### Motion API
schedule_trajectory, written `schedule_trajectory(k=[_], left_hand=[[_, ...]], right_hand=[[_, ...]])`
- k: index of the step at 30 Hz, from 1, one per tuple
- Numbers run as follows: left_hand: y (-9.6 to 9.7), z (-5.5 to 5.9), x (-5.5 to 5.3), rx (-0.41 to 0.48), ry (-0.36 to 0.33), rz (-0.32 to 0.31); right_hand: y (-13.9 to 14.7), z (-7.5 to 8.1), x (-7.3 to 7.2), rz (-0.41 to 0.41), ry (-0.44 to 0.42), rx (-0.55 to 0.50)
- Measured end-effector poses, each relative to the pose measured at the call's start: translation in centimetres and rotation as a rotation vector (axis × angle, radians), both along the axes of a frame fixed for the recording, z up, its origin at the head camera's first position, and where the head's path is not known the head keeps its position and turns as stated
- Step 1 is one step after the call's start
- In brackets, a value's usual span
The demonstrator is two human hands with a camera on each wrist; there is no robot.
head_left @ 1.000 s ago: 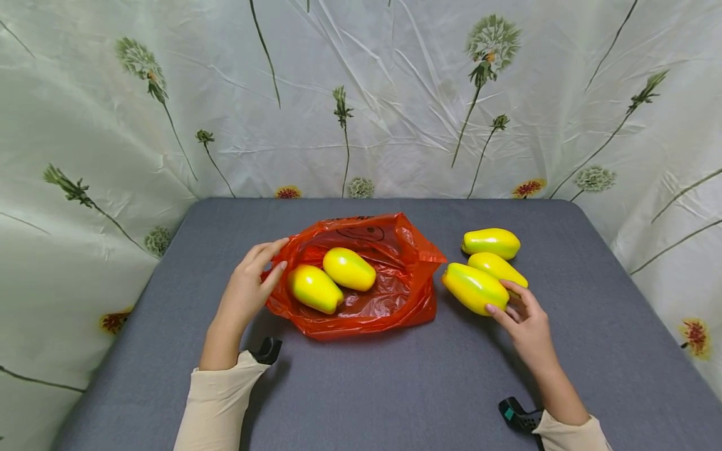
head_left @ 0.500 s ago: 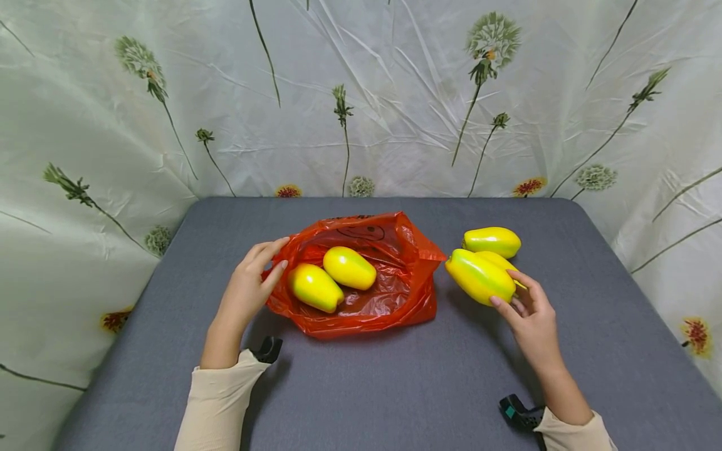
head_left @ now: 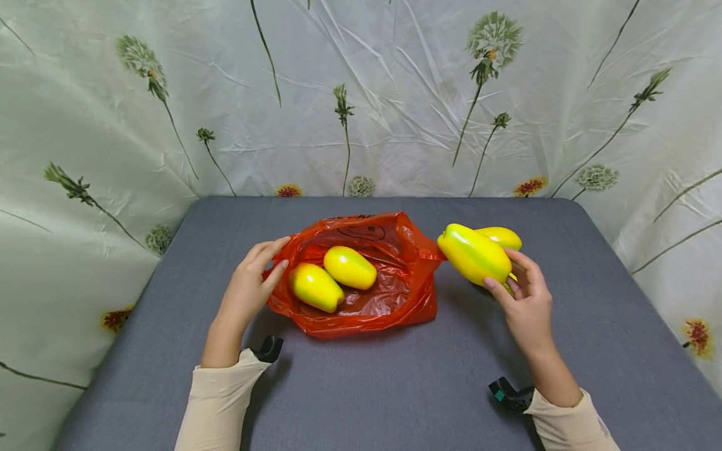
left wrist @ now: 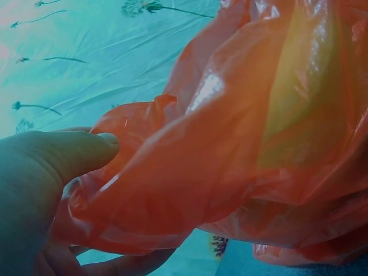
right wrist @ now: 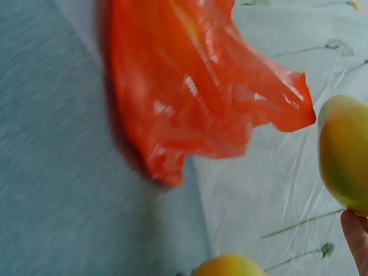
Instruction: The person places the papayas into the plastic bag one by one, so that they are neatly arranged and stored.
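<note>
A red plastic bag (head_left: 395,307) lies with its mouth wide, two yellow papayas inside: one papaya (head_left: 316,288) near the left wall, another papaya (head_left: 351,268) beside it. My left hand (head_left: 246,282) holds the bag's left rim, thumb on one side and fingers on the other in the left wrist view. Raised off the table just right of the bag, a yellow-green papaya (head_left: 474,254) is gripped from its right end by my right hand (head_left: 527,300). In the right wrist view, this papaya (right wrist: 348,152) is near the bag's pointed corner.
Behind the held papaya, a further papaya (head_left: 504,237) rests on the grey table (head_left: 383,394). Another papaya (head_left: 512,283) is mostly hidden by the held one and my fingers. A flower-printed curtain (head_left: 395,94) stands behind and beside the table.
My right hand has lifted the papaya and carried it away from me, then slightly left, toward the bag's right corner. The left hand and bag have stayed put.
</note>
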State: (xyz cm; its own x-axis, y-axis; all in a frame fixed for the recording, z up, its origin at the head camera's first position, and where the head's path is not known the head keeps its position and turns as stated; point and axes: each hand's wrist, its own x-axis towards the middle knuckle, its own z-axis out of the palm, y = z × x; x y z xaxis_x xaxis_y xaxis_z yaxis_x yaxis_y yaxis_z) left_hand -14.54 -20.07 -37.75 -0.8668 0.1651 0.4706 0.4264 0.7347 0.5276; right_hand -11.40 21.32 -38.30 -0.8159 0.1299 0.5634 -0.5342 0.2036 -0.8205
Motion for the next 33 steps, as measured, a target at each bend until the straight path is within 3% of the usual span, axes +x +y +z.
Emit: schedule_trajectory(k=[4, 9, 18, 23, 30, 33], left_hand=[[0.0, 0.1, 0.0, 0.001, 0.002, 0.000], [0.0, 0.1, 0.0, 0.001, 0.005, 0.001], [0.0, 0.1, 0.0, 0.002, -0.001, 0.000], [0.0, 0.0, 0.0, 0.005, 0.000, 0.000], [-0.1, 0.0, 0.0, 0.002, -0.004, 0.006], [-0.1, 0.0, 0.0, 0.001, -0.004, 0.007]], right_hand=[[-1.1, 0.8, -0.4, 0.091, 0.047, -0.088], [-2.7, 1.8, -0.7, 0.138, 0.047, -0.087], [-5.9, 2.9, -1.2, 0.188, 0.016, 0.034], [-8.0, 2.9, -1.4, 0.257, 0.025, 0.086], [-11.2, 4.7, 0.1, 0.316, -0.035, 0.150], [-11.9, 4.0, -0.1, 0.316, -0.053, 0.195]])
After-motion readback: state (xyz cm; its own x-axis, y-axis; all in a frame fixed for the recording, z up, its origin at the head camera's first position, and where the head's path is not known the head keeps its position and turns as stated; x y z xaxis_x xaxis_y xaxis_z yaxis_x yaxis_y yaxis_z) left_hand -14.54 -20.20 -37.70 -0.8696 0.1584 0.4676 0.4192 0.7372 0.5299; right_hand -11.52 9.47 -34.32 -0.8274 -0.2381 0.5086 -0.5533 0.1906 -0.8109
